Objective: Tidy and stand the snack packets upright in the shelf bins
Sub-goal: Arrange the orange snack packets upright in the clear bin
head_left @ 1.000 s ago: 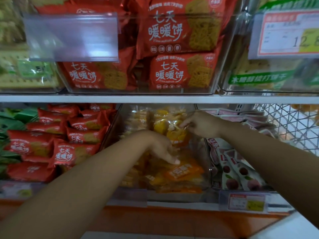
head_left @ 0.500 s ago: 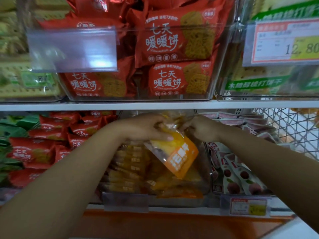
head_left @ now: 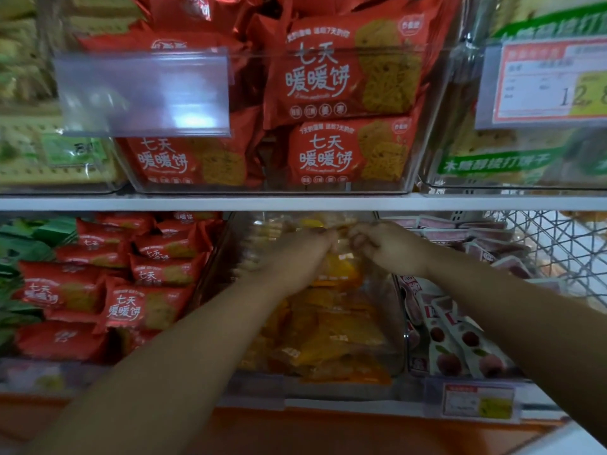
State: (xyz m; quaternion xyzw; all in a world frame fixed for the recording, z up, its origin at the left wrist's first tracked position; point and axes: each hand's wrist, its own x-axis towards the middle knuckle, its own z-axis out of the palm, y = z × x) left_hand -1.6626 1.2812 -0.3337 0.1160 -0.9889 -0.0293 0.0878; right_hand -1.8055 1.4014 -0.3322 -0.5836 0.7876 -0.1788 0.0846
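Both my hands reach into the clear middle bin (head_left: 399,336) on the lower shelf. My left hand (head_left: 302,254) and my right hand (head_left: 384,244) pinch the top edge of a yellow-orange snack packet (head_left: 341,270), which hangs upright between them near the back of the bin. Several more orange packets (head_left: 331,343) lie flat and stacked in front of it, blurred. The lower part of the held packet is partly hidden by my left wrist.
Red biscuit packets (head_left: 144,303) fill the bin to the left, green ones (head_left: 19,247) further left. Pink fruit packets (head_left: 460,343) stand in the right bin beside a wire basket (head_left: 558,251). The white shelf (head_left: 295,202) overhead carries bins of red packets (head_left: 345,83).
Both hands have pushed the orange packet deeper into the bin and turned it from tilted to upright. A second ago my left hand lay on the flat packets.
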